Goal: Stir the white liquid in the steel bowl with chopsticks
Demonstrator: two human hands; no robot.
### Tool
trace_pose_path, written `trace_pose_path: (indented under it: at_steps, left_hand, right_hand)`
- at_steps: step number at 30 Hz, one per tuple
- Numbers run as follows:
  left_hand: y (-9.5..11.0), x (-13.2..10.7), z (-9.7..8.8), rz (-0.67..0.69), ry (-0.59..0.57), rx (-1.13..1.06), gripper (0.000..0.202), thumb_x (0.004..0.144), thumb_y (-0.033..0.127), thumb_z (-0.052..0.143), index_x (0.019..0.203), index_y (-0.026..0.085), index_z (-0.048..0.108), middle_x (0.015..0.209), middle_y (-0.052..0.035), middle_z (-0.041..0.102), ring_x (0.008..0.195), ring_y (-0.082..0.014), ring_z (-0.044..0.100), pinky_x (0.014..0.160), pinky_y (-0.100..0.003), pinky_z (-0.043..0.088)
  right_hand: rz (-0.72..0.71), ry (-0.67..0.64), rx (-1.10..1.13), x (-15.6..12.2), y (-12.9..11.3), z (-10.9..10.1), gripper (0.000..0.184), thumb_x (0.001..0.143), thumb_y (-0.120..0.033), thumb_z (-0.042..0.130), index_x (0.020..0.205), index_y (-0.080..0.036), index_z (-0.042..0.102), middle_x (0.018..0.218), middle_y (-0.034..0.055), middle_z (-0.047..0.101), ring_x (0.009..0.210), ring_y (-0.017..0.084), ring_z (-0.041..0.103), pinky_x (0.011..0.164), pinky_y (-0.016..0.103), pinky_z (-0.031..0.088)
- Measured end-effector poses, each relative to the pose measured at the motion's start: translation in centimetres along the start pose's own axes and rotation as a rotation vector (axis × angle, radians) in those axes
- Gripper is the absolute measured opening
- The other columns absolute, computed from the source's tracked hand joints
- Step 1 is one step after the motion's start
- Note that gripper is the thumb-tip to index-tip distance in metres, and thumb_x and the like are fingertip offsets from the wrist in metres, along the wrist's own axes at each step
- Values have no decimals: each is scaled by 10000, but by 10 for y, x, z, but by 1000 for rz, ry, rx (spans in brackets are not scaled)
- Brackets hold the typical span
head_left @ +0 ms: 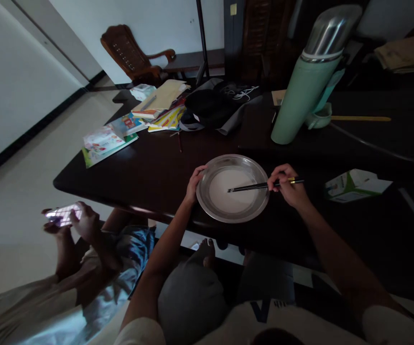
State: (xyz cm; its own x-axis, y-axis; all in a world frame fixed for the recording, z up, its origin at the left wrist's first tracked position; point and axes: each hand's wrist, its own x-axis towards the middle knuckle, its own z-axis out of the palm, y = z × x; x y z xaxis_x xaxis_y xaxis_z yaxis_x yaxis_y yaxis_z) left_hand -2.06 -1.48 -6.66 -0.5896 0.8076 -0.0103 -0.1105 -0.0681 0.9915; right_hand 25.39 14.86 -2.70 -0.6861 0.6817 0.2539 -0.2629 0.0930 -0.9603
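A round metal bowl (201, 194) stands on the dark table with a milky white liquid (224, 196) in it. My left hand (194, 183) grips the bowl's left rim, fingers on the outer side. Held in my right hand (286, 184) is a pair of black chopsticks (253, 186) with gold bands near the top. Their tips reach into the liquid near the bowl's middle. An opened green and white carton (357, 186) lies on the table to the right of my right hand.
A tall green thermos (300, 96) stands behind the bowl, beside a small green cup (319, 117). Books and papers (163, 103) are piled at the back left, next to a black cloth bag (210, 103). At my left sits another person holding a phone (63, 215).
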Motion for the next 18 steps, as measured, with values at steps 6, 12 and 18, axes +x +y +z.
trace_pose_path:
  at_steps: [6, 12, 18]
  left_hand:
    - [3, -2, 0, 0, 3, 11, 357, 769, 449, 632, 1056, 239, 647, 1061, -30, 647, 917, -219, 604, 826, -336, 479]
    - [5, -1, -1, 6, 22, 36, 329, 779, 437, 635, 1038, 236, 666, 1096, -35, 648, 1004, -238, 594, 909, -359, 465]
    - [2, 0, -3, 23, 9, 33, 321, 768, 423, 645, 1035, 248, 682, 1087, -30, 657, 957, -229, 604, 876, -357, 480]
  right_hand:
    - [25, 24, -126, 3, -3, 3, 343, 849, -517, 700, 981, -260, 513, 714, -5, 711, 533, 146, 558, 523, 288, 443]
    - [27, 147, -91, 3, -8, -8, 387, 905, -652, 527, 932, -266, 503, 600, -9, 692, 473, 167, 552, 468, 282, 364]
    - [89, 23, -147, -1, -9, 2, 274, 916, -512, 616, 843, -248, 616, 801, 47, 769, 644, 182, 645, 577, 320, 487]
